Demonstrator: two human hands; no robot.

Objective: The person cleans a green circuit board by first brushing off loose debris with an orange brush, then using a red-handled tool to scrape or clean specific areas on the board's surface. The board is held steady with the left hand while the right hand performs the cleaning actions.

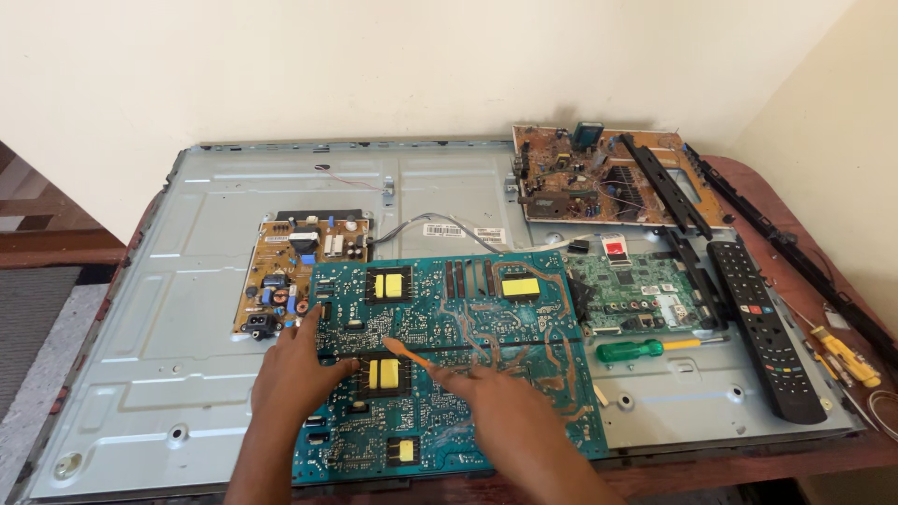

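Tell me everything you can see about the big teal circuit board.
The teal board is a large rectangular circuit board, solder side up, with copper traces, slots and four yellow patches. It lies flat, slightly askew, on the grey metal panel. The left hand presses its left edge; the right hand rests on it, holding a thin orange stick.

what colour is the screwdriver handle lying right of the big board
Green, on the screwdriver, clearest in the head view.

Beyond the hands, plain cream walls [281, 65] meet in a corner at the upper right. The reddish-brown wooden table [748, 468] stands against them. Left of it lie grey carpet [33, 327] and brown wooden trim [56, 248].
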